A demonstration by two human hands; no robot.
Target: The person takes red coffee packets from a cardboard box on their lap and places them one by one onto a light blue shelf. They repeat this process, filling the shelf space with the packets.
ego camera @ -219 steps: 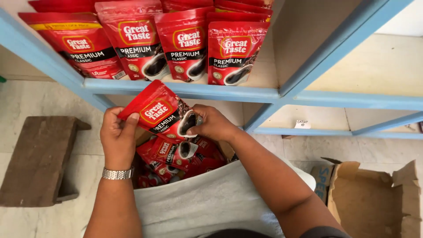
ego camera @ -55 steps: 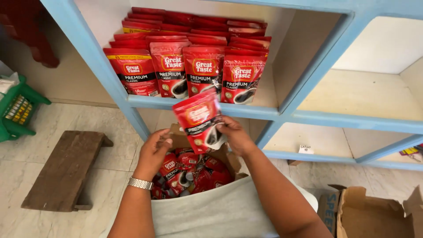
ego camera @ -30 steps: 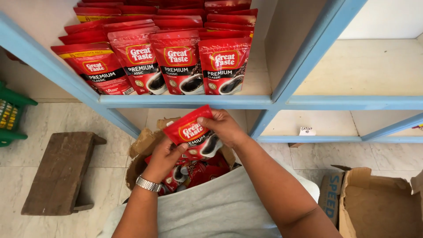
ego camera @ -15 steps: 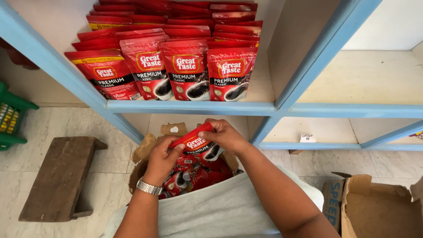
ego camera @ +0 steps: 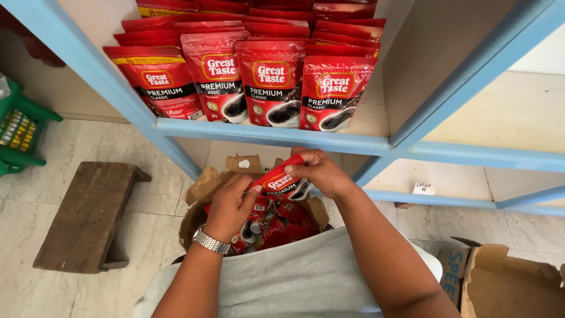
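Pouch (ego camera: 281,180) of glossy red foil, flat and crinkled, held tilted just above the open cardboard box (ego camera: 207,187), below the blue shelf edge (ego camera: 265,133). Judged roughly midway: four front pouches already upright in rows on the shelf, more stacked behind; a heap still loose in the box.

Far left, green plastic crate (ego camera: 17,126), ribbed. Next, low wooden stool (ego camera: 88,215), rough and dark, on pale stone tiles. Then left hand (ego camera: 231,207), metal watch band (ego camera: 210,241) at the wrist, fingers curled on the pouch's lower corner. Box flaps torn and soft, brown. Shelved pouches (ego camera: 272,82) smooth, shiny, gusseted at the base, standing side by side and touching. Right hand (ego camera: 318,172) pinching the pouch's upper edge, thumb on top. Grey cloth (ego camera: 294,282) across the lap, matte. Far right, another open carton (ego camera: 506,285), plain brown inside.
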